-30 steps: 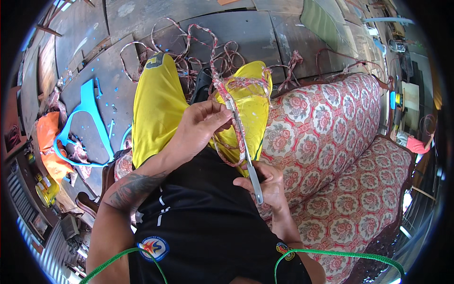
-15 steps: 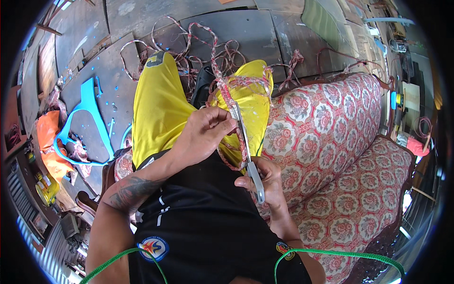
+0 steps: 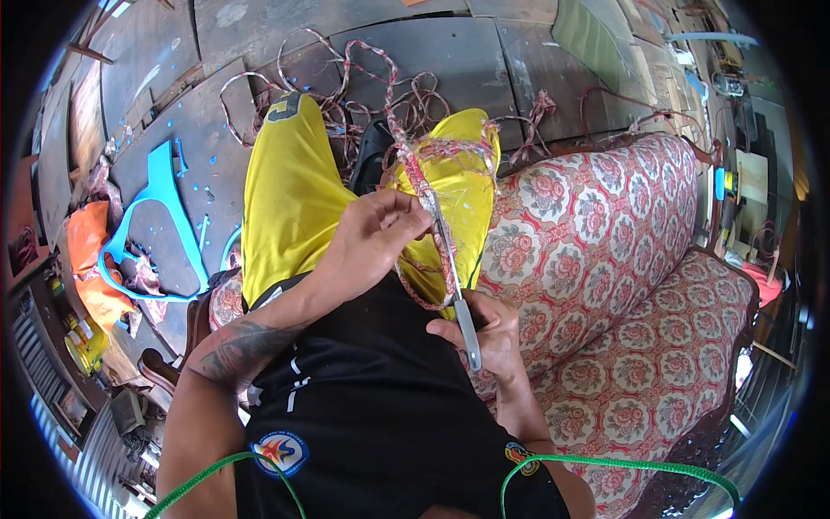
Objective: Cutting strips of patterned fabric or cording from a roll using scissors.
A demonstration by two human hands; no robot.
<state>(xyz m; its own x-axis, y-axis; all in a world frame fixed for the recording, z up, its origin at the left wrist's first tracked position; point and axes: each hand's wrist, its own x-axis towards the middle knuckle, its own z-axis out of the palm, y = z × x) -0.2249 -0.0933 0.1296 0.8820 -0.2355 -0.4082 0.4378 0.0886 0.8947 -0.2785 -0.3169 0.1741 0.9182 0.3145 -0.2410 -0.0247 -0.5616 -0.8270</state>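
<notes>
Probably soft and light, the braided cord [image 3: 411, 168] drops from twelve o'clock toward centre; our left grip [image 3: 367, 242] pinches it, our right grip [image 3: 499, 339] closes round the slim tool [image 3: 468, 332], likely stiff, best held by its grey handle.

Soft daylight fell bright on yellow shorts [image 3: 290, 203]; black shirt [image 3: 372, 389] read dark. Glare whitened corrugated metal [image 3: 91, 471] near left. Left hand [image 3: 367, 238], right hand [image 3: 496, 337] looked sharp. Fisheye bent edges; dim right margin smeared; black rim vignetted.
</notes>
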